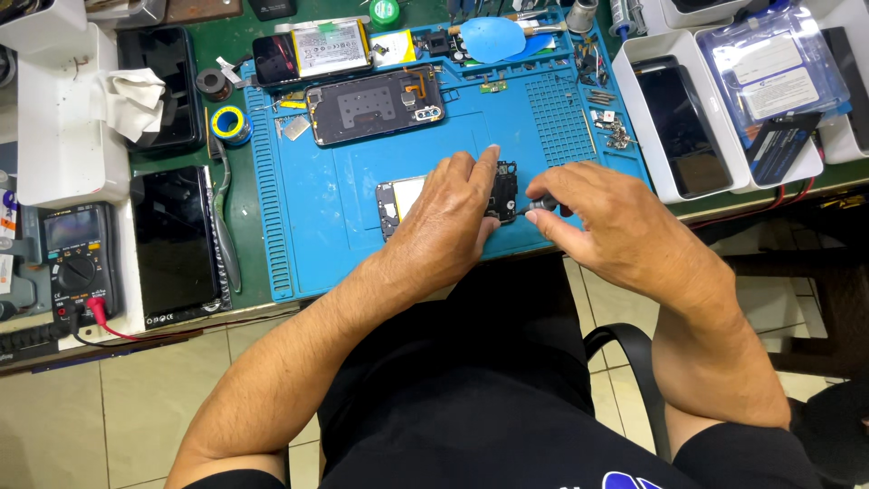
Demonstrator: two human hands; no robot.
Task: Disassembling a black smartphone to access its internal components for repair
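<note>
From the head view, the left hand (448, 217) lies palm-down, fingers spread, pressing an opened phone (407, 201) flat on the blue mat (308, 226) atop the bench (244, 204). The right hand (615, 222) curls inward, fingertips pinching a small dark tool (540, 205) against the phone's right end.

I am counting two hands working over one blue mat (317, 226): the left hand (444, 217) and the right hand (615, 222), both lying on one opened phone (502, 190) between them. Beyond the left hand I am seeing one more opened phone (376, 106), and well off to its left one multimeter (80, 263) and two dark screens, one (176, 240) nearer than the other (163, 86). Past the right hand I am seeing one white tray (647, 118) holding one dark phone (681, 127).
</note>
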